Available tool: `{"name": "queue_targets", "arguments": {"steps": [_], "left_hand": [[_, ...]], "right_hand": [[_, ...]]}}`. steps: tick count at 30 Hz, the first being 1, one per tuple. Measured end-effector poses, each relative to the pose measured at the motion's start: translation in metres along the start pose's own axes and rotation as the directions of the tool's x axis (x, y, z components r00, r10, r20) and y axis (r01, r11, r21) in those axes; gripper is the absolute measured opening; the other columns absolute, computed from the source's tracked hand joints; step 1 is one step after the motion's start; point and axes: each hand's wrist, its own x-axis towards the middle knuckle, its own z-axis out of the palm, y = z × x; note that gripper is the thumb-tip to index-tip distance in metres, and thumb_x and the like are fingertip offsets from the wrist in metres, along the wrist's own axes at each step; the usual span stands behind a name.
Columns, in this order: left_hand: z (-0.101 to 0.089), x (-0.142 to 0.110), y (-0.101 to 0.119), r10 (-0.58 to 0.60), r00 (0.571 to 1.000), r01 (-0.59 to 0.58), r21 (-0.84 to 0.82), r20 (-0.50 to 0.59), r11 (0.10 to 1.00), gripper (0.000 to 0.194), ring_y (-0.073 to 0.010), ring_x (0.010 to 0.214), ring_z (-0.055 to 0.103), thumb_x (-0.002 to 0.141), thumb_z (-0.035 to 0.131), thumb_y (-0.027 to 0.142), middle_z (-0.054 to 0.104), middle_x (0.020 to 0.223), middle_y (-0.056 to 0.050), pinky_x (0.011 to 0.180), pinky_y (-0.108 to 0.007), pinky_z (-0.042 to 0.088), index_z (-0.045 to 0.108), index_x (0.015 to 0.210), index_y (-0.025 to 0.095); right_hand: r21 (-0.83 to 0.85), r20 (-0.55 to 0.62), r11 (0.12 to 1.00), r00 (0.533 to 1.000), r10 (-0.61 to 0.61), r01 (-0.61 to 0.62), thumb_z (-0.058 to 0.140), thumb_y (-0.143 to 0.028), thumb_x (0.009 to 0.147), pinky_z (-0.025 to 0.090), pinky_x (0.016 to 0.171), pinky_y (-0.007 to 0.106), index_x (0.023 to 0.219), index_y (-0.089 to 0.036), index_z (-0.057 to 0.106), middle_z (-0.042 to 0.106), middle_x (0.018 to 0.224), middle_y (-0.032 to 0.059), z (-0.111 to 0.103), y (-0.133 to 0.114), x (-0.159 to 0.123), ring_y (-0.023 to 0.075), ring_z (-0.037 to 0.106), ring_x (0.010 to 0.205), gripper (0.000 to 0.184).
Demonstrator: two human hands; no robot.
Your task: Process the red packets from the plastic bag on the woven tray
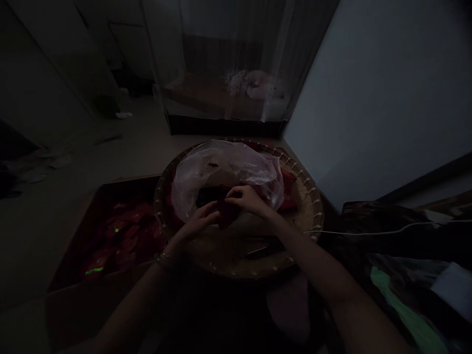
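The view is very dim. Over a round woven bamboo tray (316, 206), my right hand (248, 199) pinches the upper edge of a small dark red packet (227, 217). My left hand (203, 220) closes on the packet's left side with its fingers fairly straight. Behind the hands lies a clear plastic bag (236, 157), its mouth spread wide, with something dark (208, 195) in the opening. A long dark object with a shiny edge, perhaps a knife (261, 250), rests on the tray nearer me. More red packets (289, 191) lie at the tray's right.
A cardboard box (73, 236) holding many shiny red packets (127, 231) stands left of the tray. A white cord (368, 233) runs from the right to the tray's rim. Cloths and a green item (398, 300) lie at right. A netted bed (221, 103) stands behind, beside a pale wall.
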Motion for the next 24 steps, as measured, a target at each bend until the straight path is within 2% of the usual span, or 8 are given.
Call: {"name": "queue_targets", "arguments": {"steps": [3,6,12,15,17,19,21,24], "left_hand": [[0.001,0.002,-0.004,-0.086,0.994,0.085,0.028,0.07,0.996,0.053,-0.0275,0.097,0.062,0.064,0.073,0.039,0.068,0.105,-0.008,0.084,-0.039,0.05,0.062,0.108,0.012],[0.001,0.002,-0.003,-0.11,0.99,0.106,0.051,0.087,0.993,0.044,-0.0261,0.093,0.063,0.068,0.07,0.04,0.07,0.099,-0.007,0.083,-0.038,0.05,0.065,0.102,0.012],[-0.001,0.0,-0.001,-0.064,0.997,0.061,0.055,0.05,0.997,0.047,-0.0231,0.088,0.064,0.076,0.059,0.048,0.069,0.1,-0.007,0.075,-0.033,0.052,0.063,0.108,0.013],[-0.003,0.004,-0.01,-0.071,0.997,0.07,0.047,0.016,0.996,0.049,-0.0241,0.089,0.064,0.069,0.068,0.043,0.069,0.102,-0.008,0.078,-0.035,0.052,0.062,0.107,0.013],[-0.007,0.007,-0.017,-0.058,0.998,0.06,0.056,-0.038,0.997,0.053,-0.0251,0.089,0.064,0.06,0.074,0.036,0.069,0.1,-0.008,0.08,-0.037,0.051,0.061,0.105,0.012],[-0.011,0.01,-0.024,-0.033,0.992,0.044,0.085,-0.123,0.995,0.053,-0.0252,0.087,0.064,0.056,0.075,0.032,0.069,0.097,-0.008,0.081,-0.039,0.051,0.061,0.103,0.011],[-0.015,0.012,-0.028,0.005,0.98,0.021,0.129,-0.197,0.991,0.051,-0.0247,0.087,0.064,0.058,0.073,0.03,0.069,0.096,-0.008,0.081,-0.039,0.051,0.061,0.103,0.011],[-0.018,0.013,-0.033,0.086,0.966,-0.037,0.2,-0.246,0.979,0.045,-0.0238,0.088,0.063,0.061,0.07,0.029,0.068,0.096,-0.007,0.079,-0.037,0.051,0.061,0.102,0.011]], "right_hand": [[0.016,-0.077,1.0,0.997,-0.004,0.005,0.066,-0.03,0.07,0.042,0.064,0.022,0.077,-0.013,0.067,0.066,0.074,0.0018,0.006,0.004,-0.002,0.013,0.058,0.07,0.019],[0.029,-0.111,1.0,0.994,0.0,0.004,0.066,-0.034,0.07,0.042,0.066,0.023,0.075,-0.014,0.066,0.065,0.074,0.0012,0.008,0.006,-0.004,0.0127,0.057,0.07,0.021],[0.01,-0.187,1.0,0.982,-0.003,0.005,0.067,-0.038,0.069,0.041,0.065,0.024,0.071,-0.014,0.063,0.062,0.069,-0.0001,0.011,0.006,-0.002,0.0122,0.054,0.066,0.024],[0.045,-0.217,0.998,0.976,-0.022,0.033,0.066,-0.039,0.071,0.043,0.066,0.024,0.073,-0.014,0.063,0.062,0.071,0.0002,0.013,0.008,0.001,0.0123,0.056,0.068,0.025],[0.094,-0.218,0.995,0.976,-0.011,0.032,0.058,-0.041,0.078,0.045,0.065,0.024,0.081,-0.014,0.064,0.063,0.075,0.0013,0.013,0.013,0.003,0.0126,0.057,0.068,0.028],[0.086,-0.193,0.996,0.981,0.005,0.012,0.048,-0.038,0.086,0.047,0.065,0.025,0.093,-0.015,0.063,0.065,0.083,0.003,0.011,0.023,0.005,0.0127,0.06,0.07,0.028],[-0.069,-0.112,0.998,0.993,-0.022,0.014,0.049,-0.027,0.085,0.048,0.073,0.027,0.099,-0.016,0.064,0.066,0.092,0.0052,0.009,0.035,0.006,0.0141,0.062,0.079,0.023],[-0.368,0.143,0.924,0.988,-0.057,0.106,0.064,-0.016,0.074,0.043,0.086,0.03,0.101,-0.017,0.066,0.066,0.102,0.0076,0.012,0.054,0.003,0.0188,0.06,0.095,0.028]]}}
